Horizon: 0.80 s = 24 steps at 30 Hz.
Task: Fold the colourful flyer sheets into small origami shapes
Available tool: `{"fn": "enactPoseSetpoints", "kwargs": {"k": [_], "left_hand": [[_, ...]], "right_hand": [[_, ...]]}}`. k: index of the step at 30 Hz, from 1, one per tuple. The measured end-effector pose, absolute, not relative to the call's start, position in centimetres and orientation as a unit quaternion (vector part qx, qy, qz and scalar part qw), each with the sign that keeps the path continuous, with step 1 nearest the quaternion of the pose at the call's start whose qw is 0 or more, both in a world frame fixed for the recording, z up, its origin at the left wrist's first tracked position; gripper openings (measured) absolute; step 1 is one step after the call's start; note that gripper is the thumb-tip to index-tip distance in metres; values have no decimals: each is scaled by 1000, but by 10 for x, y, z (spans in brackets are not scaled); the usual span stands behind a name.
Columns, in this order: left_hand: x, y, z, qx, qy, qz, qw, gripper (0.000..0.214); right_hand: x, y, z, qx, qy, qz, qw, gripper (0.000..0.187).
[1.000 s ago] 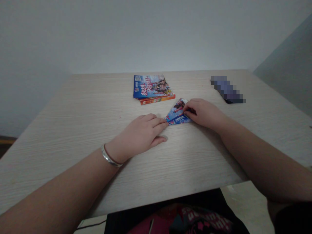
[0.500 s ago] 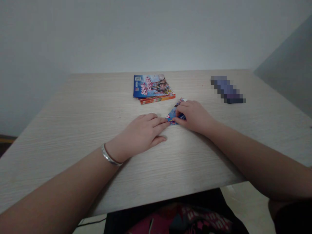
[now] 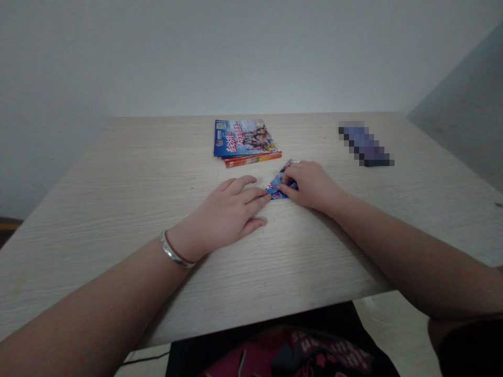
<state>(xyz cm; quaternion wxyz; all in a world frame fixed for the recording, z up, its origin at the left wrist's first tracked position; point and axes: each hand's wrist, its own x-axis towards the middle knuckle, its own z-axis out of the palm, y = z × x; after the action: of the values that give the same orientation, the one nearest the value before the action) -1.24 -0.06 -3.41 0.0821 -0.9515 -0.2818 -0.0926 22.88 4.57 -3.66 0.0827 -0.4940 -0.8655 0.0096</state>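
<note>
A small folded paper leaflet [image 3: 277, 186], printed blue, white and red, lies on the table with a slanted, triangular outline. My left hand [image 3: 226, 214], a silver bangle at its wrist, reaches in from the left, palm down with fingers spread. Two of its fingertips touch the leaflet's left corner, and the index finger is raised. Thumb and curled fingers of my right hand [image 3: 312, 183] grip the leaflet from the right, covering that side of it.
A stack of printed leaflets [image 3: 245, 139], blue on top with orange edges below, sits behind my hands. A pixelated dark flat object [image 3: 365, 145] lies at the back right. The pale wooden table [image 3: 118, 193] meets a wall at its far edge.
My left fingers have spread further apart, the index finger lifting off. More of the leaflet's lower left corner shows. My right hand keeps nearly the same place.
</note>
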Motion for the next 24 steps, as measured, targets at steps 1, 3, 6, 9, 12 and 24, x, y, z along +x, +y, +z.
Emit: {"fn": "enactPoseSetpoints", "kwargs": {"k": [1,3,6,9,12,24], "left_hand": [[-12,0,-34,-952,-280,-94,79,49],[-12,1,-34,-954,-277,-93,73,49],[-11,2,-33,-955,-272,-95,69,48],[-10,2,-33,-955,-272,-97,69,48],[-10,1,-32,-955,-275,-93,67,49],[-19,2,-26,-958,-278,-45,47,52]], "right_hand": [[229,46,-36,-494,-865,8,80,24],[230,46,-36,-494,-866,6,76,25],[230,46,-35,-494,-866,2,72,25],[230,46,-33,-497,-865,3,66,25],[231,46,-32,-496,-866,1,61,26],[232,47,-36,-493,-867,-8,63,27]]}}
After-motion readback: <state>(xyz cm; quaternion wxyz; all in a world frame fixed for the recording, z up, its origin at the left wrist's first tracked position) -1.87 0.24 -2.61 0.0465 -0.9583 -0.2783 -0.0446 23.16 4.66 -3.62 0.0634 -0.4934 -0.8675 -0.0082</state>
